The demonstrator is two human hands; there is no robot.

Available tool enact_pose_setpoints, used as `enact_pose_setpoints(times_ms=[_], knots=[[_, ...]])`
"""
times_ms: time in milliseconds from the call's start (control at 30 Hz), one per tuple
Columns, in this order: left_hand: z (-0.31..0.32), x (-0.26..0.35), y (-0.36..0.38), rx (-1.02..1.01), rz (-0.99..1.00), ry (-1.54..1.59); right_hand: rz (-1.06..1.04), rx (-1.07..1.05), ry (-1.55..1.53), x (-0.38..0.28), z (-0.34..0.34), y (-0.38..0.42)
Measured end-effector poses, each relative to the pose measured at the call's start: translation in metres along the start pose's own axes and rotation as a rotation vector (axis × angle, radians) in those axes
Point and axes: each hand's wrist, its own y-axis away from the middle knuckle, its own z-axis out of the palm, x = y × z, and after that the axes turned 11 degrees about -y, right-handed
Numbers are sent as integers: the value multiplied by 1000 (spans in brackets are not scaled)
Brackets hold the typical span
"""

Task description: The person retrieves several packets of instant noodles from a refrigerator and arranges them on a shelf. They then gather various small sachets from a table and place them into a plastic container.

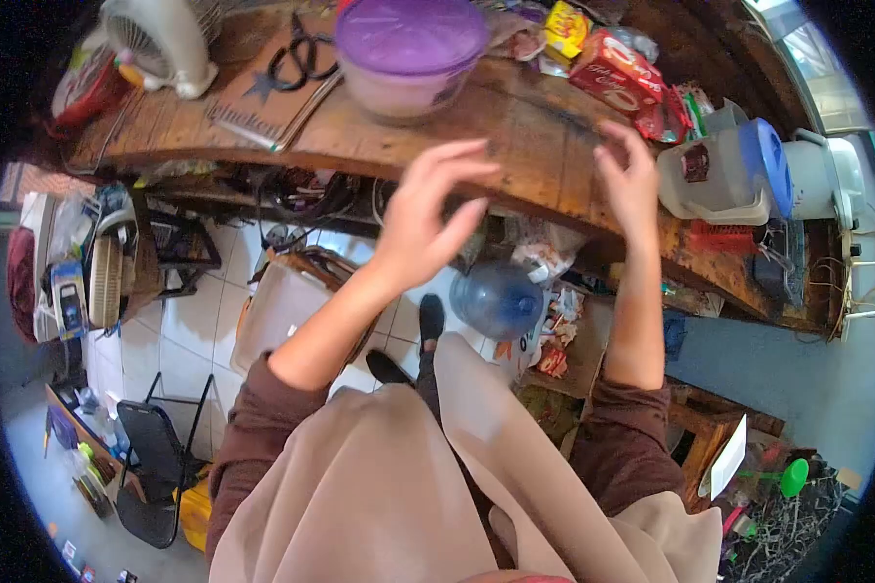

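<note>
Both of my hands hover around the front edge of a worn wooden table point(525, 146). My left hand point(433, 209) has its thumb and fingers spread apart, with nothing between them. Beyond it stands a clear tub with a purple lid point(410, 39). My right hand point(627, 175) is raised at the right, fingers curved and apart, also holding nothing. Nearest to that hand are a clear plastic container with a blue side point(705, 175) and a red box point(617, 73) farther back.
Black-handled scissors point(297, 58) lie on a brown Heineken-marked notebook or board point(248, 107), near a small fan point(160, 44). Below the table sits a blue water jug point(499, 299). A folding chair point(156, 466) stands lower left, and a beige padded seat point(287, 316) is closer.
</note>
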Motion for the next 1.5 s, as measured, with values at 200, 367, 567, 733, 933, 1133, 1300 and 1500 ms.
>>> enact_pose_setpoints(times_ms=[200, 367, 567, 733, 933, 1133, 1300, 1500], knots=[[117, -18, -163, 21, 104, -122, -61, 155, 388, 59, -38, -112], [159, -35, -209, -52, 140, -569, -127, -40, 386, 46, -42, -114], [99, -7, -177, -260, 188, -556, 90, -327, -80, 16, -67, -92], [105, -70, -212, -86, -71, -297, 112, -140, -59, 19, -42, -141], [137, -70, -224, -280, -317, -753, -61, -229, 278, 26, 4, -207], [107, -46, -204, 78, -348, -522, -77, -185, 289, 35, 16, -220], [98, -22, -166, 420, -258, -226, -2, -322, 204, 38, 33, -220], [67, 12, -127, 239, -236, -327, -183, -482, 88, 49, 68, -227]])
